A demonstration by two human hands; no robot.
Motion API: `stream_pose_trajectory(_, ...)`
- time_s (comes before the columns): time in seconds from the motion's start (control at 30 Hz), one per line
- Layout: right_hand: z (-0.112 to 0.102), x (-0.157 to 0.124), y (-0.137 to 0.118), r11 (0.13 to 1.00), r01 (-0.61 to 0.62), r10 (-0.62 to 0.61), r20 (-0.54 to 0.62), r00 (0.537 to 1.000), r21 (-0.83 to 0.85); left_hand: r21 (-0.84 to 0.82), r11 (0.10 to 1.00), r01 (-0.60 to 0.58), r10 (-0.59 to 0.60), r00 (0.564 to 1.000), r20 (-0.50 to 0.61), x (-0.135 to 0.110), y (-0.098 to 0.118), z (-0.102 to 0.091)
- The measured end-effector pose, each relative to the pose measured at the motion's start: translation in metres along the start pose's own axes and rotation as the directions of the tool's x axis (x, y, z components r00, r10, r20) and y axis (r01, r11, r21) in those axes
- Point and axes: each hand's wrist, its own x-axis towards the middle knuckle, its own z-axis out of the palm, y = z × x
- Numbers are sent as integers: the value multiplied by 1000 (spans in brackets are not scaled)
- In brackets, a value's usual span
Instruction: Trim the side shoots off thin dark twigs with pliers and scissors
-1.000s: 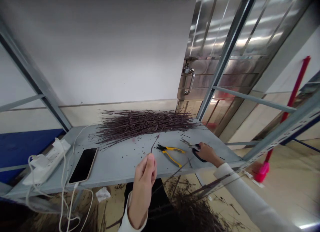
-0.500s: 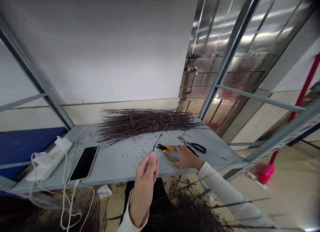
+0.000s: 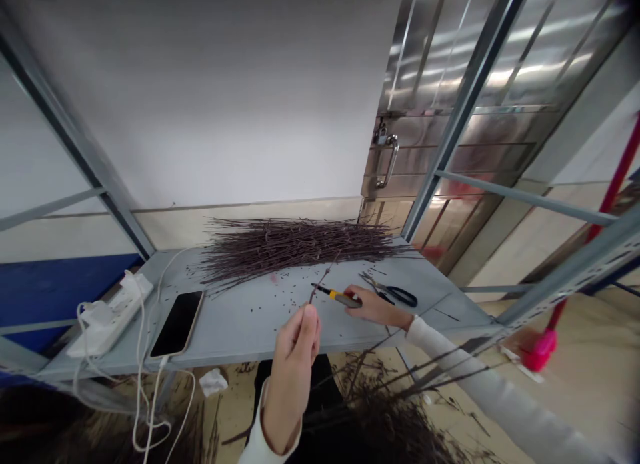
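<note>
My left hand (image 3: 296,351) is closed in a pinch around the lower end of a thin brown twig (image 3: 321,278), which points up and away over the shelf. Just to the right, my right hand (image 3: 369,307) grips a pair of yellow-and-grey handled pliers (image 3: 346,299), their dark jaws pointing left close to the twig. Whether the jaws touch the twig I cannot tell. Beyond my right hand lies a pair of scissors (image 3: 400,295) with black handles. A large heap of dark twigs (image 3: 300,243) lies along the back of the shelf.
A phone (image 3: 177,324) and a white power strip (image 3: 111,317) with trailing cables sit at the left of the grey shelf (image 3: 240,331). Small dark bits are scattered over it. More twigs (image 3: 395,417) stand below the front edge. Metal posts (image 3: 465,111) frame the sides.
My right hand has closed on the pliers and picked them up, turning them to point left toward the twig. The left hand still holds the twig in nearly the same place.
</note>
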Motion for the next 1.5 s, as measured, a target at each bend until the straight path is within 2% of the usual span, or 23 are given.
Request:
stream_pose_trajectory(0.07,-14,-14,-17,990,62,-58,-38,998,127,-10,1000,0,0,1000,0,1,-2,0)
stream_pose_trajectory(0.13,-29,-28,-37,935,150,-126,-93,988,322,-21,1000,-1,1,1000,-4,3,-2,0)
stream_pose_trajectory(0.2,-43,-41,-54,876,221,-194,-106,975,429,-32,999,10,-10,1000,-20,4,-1,0)
stream_pose_trajectory(0.3,-55,-54,-73,862,279,-259,-106,960,422,-38,999,29,-30,999,-26,4,-1,1)
stream_pose_trajectory(0.4,-59,-59,-82,864,300,-284,-99,954,405,-37,999,36,-36,999,-13,3,-2,2)
stream_pose_trajectory(0.63,-56,-61,-83,843,286,-278,-87,957,455,-62,998,29,-32,998,-54,4,-1,0)
stream_pose_trajectory(0.93,-54,-57,-82,846,328,-313,-106,944,421,86,994,60,-68,994,89,7,-14,-4)
stream_pose_trajectory(1.1,-49,-58,-78,827,304,-299,-89,950,472,96,993,68,-77,992,95,7,-15,-5)
stream_pose_trajectory(1.3,-55,-62,-80,831,298,-302,-69,951,469,64,996,65,-68,996,50,7,-11,-5)
stream_pose_trajectory(1.5,-53,-61,-78,813,279,-288,-63,956,510,81,995,57,-63,996,70,7,-11,-6)
